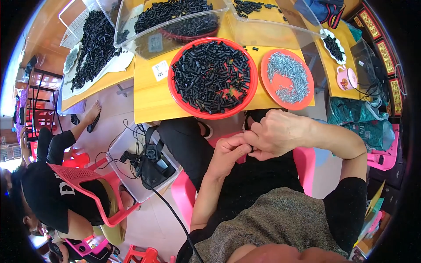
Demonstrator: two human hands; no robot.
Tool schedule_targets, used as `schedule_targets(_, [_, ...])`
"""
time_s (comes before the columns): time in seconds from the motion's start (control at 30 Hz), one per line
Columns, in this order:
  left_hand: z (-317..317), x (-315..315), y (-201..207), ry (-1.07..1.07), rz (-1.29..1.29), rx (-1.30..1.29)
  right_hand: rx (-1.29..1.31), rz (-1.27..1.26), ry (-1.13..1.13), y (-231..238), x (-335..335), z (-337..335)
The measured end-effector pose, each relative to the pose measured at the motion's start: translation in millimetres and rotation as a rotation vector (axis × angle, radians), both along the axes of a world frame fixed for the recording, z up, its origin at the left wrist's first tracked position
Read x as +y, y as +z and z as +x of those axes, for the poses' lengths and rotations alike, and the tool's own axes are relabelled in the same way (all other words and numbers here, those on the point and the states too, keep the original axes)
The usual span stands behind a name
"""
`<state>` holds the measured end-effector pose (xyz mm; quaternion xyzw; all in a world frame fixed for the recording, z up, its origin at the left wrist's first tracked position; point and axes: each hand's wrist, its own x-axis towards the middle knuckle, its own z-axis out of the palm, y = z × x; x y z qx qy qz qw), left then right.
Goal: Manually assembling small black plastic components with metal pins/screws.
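Note:
My left hand [229, 154] and my right hand [277, 133] meet above my lap, just off the table's near edge. Both are closed, with thumbs and fingertips pinched together. A small dark bit shows between the fingertips, but the fingers cover most of it. Ahead of them on the yellow table [149, 103] stands a red round basin [253, 94] full of short black tubes [210, 74]. Nearest to my right hand is an orange-red plate [274, 91] of small silvery metal pieces, perhaps screws or pins [289, 72].
Behind the basin stands a clear plastic bin [175, 41] of black parts. More black parts [98, 44] are heaped on the left table. Cables trail from a white crate [116, 160] on the floor. A person [57, 193] sits at left on a red chair [114, 206]. A pink cup [346, 79] stands right.

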<state>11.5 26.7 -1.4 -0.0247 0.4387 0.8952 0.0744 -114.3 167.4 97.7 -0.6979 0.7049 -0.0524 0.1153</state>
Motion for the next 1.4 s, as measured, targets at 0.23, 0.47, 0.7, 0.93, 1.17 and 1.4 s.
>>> schedule_targets(0.23, [2,-11,-3,-0.131,-0.014,0.030,-0.096,-0.134,-0.055,-10,-3,5])
schedule_targets(0.47, [-1,-2,4,-0.045,0.007,0.030,-0.210,-0.347,-0.030,-43,-5,10])
schedule_targets(0.7, [-4,1,-2,-0.012,0.013,-0.008,-0.303,-0.408,-0.067,-53,-9,9])
schedule_targets(0.93, [-5,-10,-6,0.220,0.062,0.011,-0.002,-0.743,-0.403,10,-54,-85])
schedule_targets(1.17, [-7,-11,-1,0.280,0.036,-0.008,0.338,-0.644,-0.877,54,-117,-179])
schedule_targets(1.4, [-5,-20,-3,0.350,0.048,-0.068,0.113,-0.491,-0.641,-27,-74,-120])
